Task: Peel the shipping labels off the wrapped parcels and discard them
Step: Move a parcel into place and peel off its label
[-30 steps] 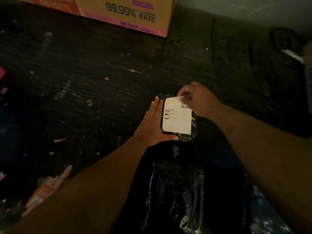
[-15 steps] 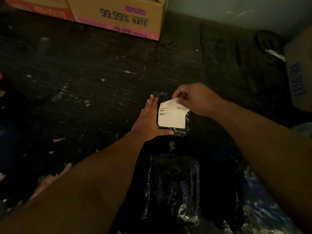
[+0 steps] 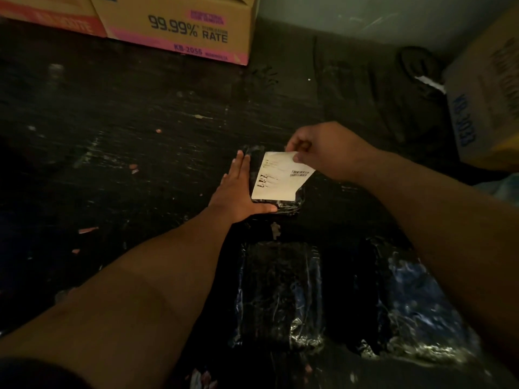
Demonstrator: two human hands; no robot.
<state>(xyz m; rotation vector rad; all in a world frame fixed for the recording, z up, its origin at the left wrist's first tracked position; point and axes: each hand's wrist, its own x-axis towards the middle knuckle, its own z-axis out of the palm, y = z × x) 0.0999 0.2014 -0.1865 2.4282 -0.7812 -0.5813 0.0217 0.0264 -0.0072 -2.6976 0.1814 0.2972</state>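
Since half a second ago you have drawn the label's far edge higher and further toward yourself, so more of the sheet now stands clear of the wrap.

Your right hand (image 3: pixel 325 151) pinches the upper right corner of the shipping label (image 3: pixel 280 178) between thumb and curled fingers, closed tight on the paper. Your left hand (image 3: pixel 238 192) lies flat, fingers straight and together, pressed against the left side of the small parcel (image 3: pixel 292 204), with the thumb laid across its near edge.

That label is a white rectangle with dark print down its left side and a barcode near the right edge (the text is too blurred to read). Its near edge sits on the parcel while the far part is lifted and tilted. The parcel under it is small, dark and bound in glossy wrap, resting on the dark, scuffed floor (image 3: pixel 126 130) between your two hands.

Nearer to you lies a bigger wrapped parcel (image 3: pixel 280 290), black with shiny creases, and a bluish wrapped bundle (image 3: pixel 415 299) sits just to its right.

At the far edge stands a tan cardboard box (image 3: pixel 179 26) printed "99.99% RATE", closed at the side you see. Another carton (image 3: pixel 486 99) stands at the right; what either holds cannot be told.
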